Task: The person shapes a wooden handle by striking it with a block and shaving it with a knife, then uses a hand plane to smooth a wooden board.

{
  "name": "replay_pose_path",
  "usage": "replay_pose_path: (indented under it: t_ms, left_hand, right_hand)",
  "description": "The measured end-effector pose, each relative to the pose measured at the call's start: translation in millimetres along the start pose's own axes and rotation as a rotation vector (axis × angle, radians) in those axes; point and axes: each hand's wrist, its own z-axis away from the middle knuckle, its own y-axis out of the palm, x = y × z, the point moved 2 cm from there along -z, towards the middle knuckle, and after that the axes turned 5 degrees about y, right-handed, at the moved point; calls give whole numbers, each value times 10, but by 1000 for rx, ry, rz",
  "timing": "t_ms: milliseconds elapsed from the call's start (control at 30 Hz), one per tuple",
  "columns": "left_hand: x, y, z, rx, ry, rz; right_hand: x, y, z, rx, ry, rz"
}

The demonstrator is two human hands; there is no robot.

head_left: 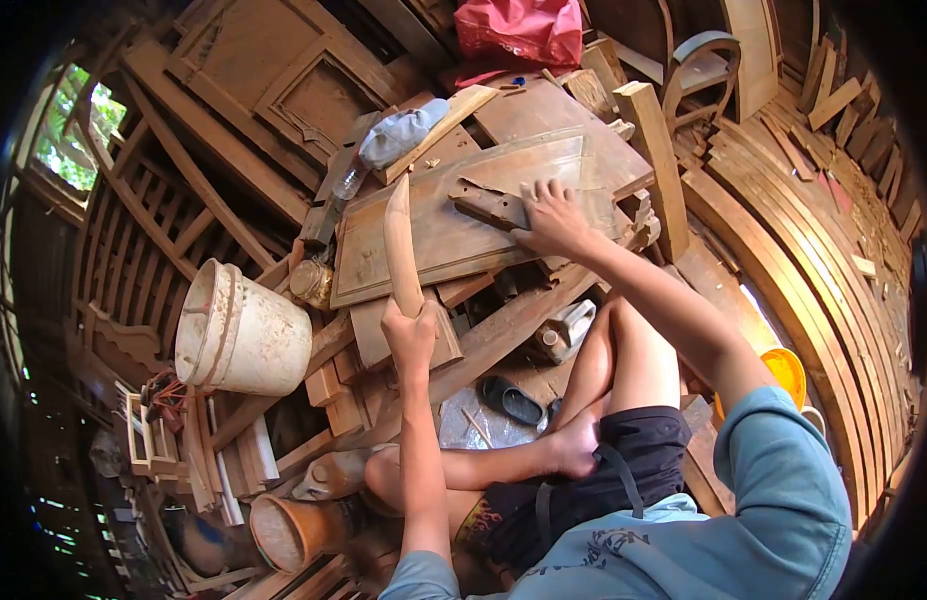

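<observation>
My left hand (411, 332) is wrapped round the lower end of a curved, pale wooden piece (400, 245), which stands up over the left part of a wooden panel (433, 215). On the panel's right part, my right hand (551, 218) lies with its fingers spread, touching the end of a dark wooden block (491, 204). The palm's underside is hidden. A grey-blue cloth (403, 133) and a clear plastic bottle (349, 183) lie at the panel's upper left.
A dirty white bucket (245, 328) stands at the left, an orange bucket (283, 530) below it. Long curved planks (798, 300) are stacked at the right. A red bag (518, 35) sits at the back. A sandal (511, 400) and a jug (563, 332) are near my legs.
</observation>
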Motion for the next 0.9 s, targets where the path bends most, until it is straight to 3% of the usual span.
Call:
replay_pose_path:
  t_ms: [133,200,233,300,633,733,800,867,900]
  left_hand:
    - [-35,98,-28,0,58,-132]
    - [-104,150,-29,19,62,-156]
    - [-164,172,-20,21,51,-137]
    - [-198,205,-11,27,41,-124]
    - [-268,256,87,185,-163,146]
    - [-400,231,128,192,-193,207]
    - [-432,221,126,188,-193,244]
    - [-400,178,136,176,-217,243]
    - [-395,181,158,167,-216,254]
  right_hand:
    - [368,-252,107,-72,-194,-145]
    - [546,-343,178,-11,-548,-471]
    - [589,-304,183,-13,-544,-479]
    - [703,-191,224,55,-802,-356]
    - [789,-64,191,119,-891,-321]
    - [728,-128,68,171,-798,-351]
    - [663,-2,-129,159,-518,-419]
    - [595,-185,-378,310,-114,-344]
    - [637,-198,-425,305,-117,-341]
